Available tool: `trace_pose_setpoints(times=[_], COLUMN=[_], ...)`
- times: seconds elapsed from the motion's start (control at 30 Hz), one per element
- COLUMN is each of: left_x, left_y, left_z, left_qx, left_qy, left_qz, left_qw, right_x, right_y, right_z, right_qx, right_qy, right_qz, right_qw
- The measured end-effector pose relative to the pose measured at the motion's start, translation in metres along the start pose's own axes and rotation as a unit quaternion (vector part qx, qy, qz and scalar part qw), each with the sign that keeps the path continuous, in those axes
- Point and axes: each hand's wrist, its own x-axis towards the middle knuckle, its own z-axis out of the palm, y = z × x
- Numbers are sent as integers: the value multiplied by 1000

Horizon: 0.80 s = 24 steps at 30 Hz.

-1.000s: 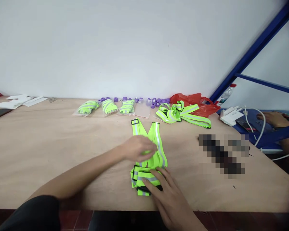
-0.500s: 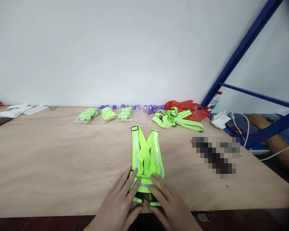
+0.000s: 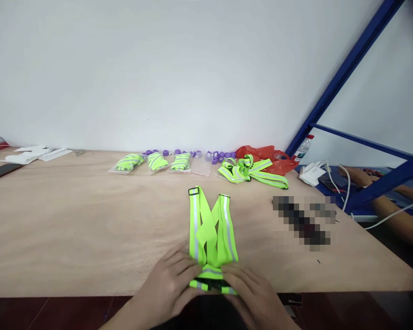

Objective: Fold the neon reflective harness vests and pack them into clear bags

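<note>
A neon-yellow reflective vest (image 3: 206, 229) of elastic straps with silver stripes lies near the table's front edge. Its two shoulder straps point away from me and cross in the middle, with a black buckle (image 3: 193, 191) at the top left. My left hand (image 3: 174, 279) is closed on the left end of the lower band, fingers curled over it. At the band's right end my right hand (image 3: 249, 286) grips likewise, its thumb partly hidden below the edge. Black clip parts (image 3: 213, 284) show between the hands.
Several bagged vests (image 3: 157, 161) line the back, beside purple rolls (image 3: 220, 156). A loose reflective strap bundle (image 3: 249, 170) lies before a red plastic bag (image 3: 265, 153). A white charger (image 3: 311, 174), a bottle (image 3: 303, 149) and a blue frame (image 3: 344, 78) stand right, near another person's arm (image 3: 388, 215).
My fingers have gone from lying flat on the vest to curling around its lower band. The vest sits slightly lower in view, and the camera has shifted a little.
</note>
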Motion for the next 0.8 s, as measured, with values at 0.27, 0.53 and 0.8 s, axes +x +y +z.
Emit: trace_pose_setpoints(times=[0.27,0.53,0.8], left_x=[29,34,40], left_y=[-10,-17,-22], left_z=[0,4,11], left_qx=[-75,-27,-48], left_qy=[-16,-3,-19], left_qz=[-101,-108,-136], left_qw=[992,994,989], right_x=[27,35,33], right_y=[21,35,41], right_z=[-6,-1,5], right_qx=[110,153,100], right_qy=[-77,-95,-40], right_qz=[145,190,176], right_qw=[980,965,979])
